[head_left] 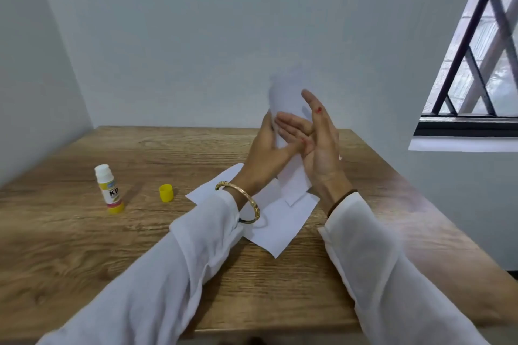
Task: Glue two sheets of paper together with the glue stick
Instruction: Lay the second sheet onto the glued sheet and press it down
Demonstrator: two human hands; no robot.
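Glue stick [109, 190] label, black letters "KIN" readable, smaller print illegible

i see a brown wood-grain table [84, 246], 2 white paper sheets [280, 221], a white and yellow glue stick [110, 190] with black lettering, a yellow cap [166, 193], white sleeves [179, 274], a gold bangle [246, 199], pale grey walls [168, 36].
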